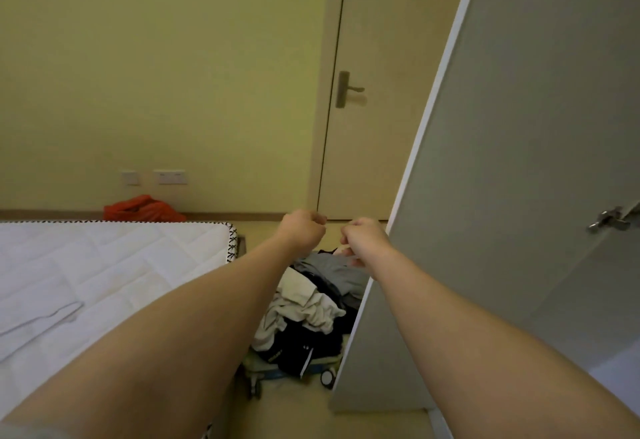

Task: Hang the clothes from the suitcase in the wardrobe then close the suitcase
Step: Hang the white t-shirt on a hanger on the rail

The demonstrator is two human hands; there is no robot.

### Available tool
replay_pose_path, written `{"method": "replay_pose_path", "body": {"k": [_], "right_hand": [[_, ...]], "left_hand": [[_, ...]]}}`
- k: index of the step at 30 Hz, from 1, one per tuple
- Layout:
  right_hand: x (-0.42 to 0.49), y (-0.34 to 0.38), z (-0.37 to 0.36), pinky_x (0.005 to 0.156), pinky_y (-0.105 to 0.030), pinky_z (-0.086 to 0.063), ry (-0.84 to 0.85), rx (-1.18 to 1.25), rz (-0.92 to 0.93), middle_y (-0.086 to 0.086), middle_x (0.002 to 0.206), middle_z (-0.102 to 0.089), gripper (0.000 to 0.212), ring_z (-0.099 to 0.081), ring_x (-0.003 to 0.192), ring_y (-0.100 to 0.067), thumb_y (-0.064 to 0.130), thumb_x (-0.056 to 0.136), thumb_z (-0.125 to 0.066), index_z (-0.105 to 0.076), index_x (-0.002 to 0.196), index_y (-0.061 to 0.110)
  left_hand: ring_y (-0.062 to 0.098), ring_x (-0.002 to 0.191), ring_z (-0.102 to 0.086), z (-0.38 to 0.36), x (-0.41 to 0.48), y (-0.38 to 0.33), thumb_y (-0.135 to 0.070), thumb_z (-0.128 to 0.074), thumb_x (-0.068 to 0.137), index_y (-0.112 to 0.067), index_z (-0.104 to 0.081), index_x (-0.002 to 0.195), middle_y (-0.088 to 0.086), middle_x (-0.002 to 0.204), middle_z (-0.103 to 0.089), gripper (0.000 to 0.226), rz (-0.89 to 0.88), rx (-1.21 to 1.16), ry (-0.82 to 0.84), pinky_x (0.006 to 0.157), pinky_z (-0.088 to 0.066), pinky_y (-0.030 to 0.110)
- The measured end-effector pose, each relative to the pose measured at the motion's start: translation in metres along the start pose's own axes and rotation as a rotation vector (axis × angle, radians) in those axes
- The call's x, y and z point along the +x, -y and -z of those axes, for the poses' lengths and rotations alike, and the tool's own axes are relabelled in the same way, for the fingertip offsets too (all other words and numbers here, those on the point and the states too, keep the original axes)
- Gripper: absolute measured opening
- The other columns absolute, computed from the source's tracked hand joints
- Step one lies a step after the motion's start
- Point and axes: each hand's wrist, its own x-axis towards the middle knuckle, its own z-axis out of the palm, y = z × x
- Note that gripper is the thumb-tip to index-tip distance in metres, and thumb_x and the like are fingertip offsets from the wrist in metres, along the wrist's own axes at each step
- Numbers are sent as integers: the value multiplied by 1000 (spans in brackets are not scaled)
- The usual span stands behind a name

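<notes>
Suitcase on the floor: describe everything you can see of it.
The suitcase lies open on the floor between the mattress and the wardrobe door, heaped with crumpled white, grey and black clothes. Only its near end shows: a bluish rim and two small wheels. The rest is hidden by clothes and forearms.

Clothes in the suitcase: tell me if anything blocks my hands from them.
Nothing visible does. The left hand and right hand hang over the far end of the clothes. The open wardrobe door hides only the right edge of the suitcase.
</notes>
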Motion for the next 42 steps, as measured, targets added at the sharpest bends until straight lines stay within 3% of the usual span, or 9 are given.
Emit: {"method": "replay_pose_path", "body": {"k": [5,12,18,21,27,31,33,39,42], "right_hand": [[34,-20,-34,48,-27,-31,80,15,-169,-7,77,-44,12,-40,57,-18,10,96,-37,-46,88,12],[136,-29,-95,64,-32,-30,96,-75,-170,-7,77,-41,24,-40,76,-22,6,93,-38,-59,104,6],[228,-35,-150,68,-30,-29,135,-211,-262,-3,63,-32,37,-27,54,-14,9,96,-38,-31,61,16],[268,-55,-176,76,-29,-37,185,-252,-315,-4,74,-47,19,-42,64,-13,11,95,-40,-52,80,12],[340,-112,-216,98,-42,-46,227,-328,-443,-19,142,-41,41,-48,119,-36,18,100,-35,-42,139,6],[395,-170,-256,63,-33,-33,257,-431,-416,0,70,-28,19,-28,60,-17,16,95,-38,-49,79,20],[418,-190,-270,64,-34,-37,267,-471,-416,-2,67,-31,30,-42,66,-23,11,93,-41,-36,65,16],[490,-273,-300,89,-37,-45,304,-481,-420,-13,110,-50,12,-52,110,-32,11,91,-44,-55,98,11],[524,-303,-304,99,-42,-38,304,-604,-448,-13,143,-34,47,-40,126,-37,22,94,-45,-36,139,14]], "left_hand": [[21,84,-54,-16,28,55,-12,-41,94,-8,-60,118,11,98,-61,30,127,-36,37,70,-44,27],[26,102,-62,-24,147,105,-17,-40,96,-12,-60,116,10,108,-62,29,194,-37,118,75,-48,31],[26,86,-56,-29,247,156,-17,-40,97,-24,-49,78,6,85,-55,22,247,-5,233,73,-45,35],[28,100,-63,-39,285,196,-21,-44,97,-17,-53,123,5,105,-62,28,358,-88,243,77,-50,35],[27,96,-62,-63,338,279,-21,-43,97,-16,-52,128,8,107,-61,33,465,-94,303,81,-50,33],[26,102,-58,-93,373,336,-27,-41,98,-20,-50,130,9,124,-57,34,491,-29,315,79,-48,29],[26,104,-58,-110,387,361,-28,-42,97,-20,-50,131,8,127,-55,36,507,-6,337,77,-47,27],[27,106,-53,-190,430,423,-20,-39,97,-14,-48,131,13,126,-53,36,501,65,427,87,-46,31],[29,133,-35,-227,453,451,-32,-51,93,-22,-34,142,9,148,-31,53,475,4,451,107,-36,36]]}}
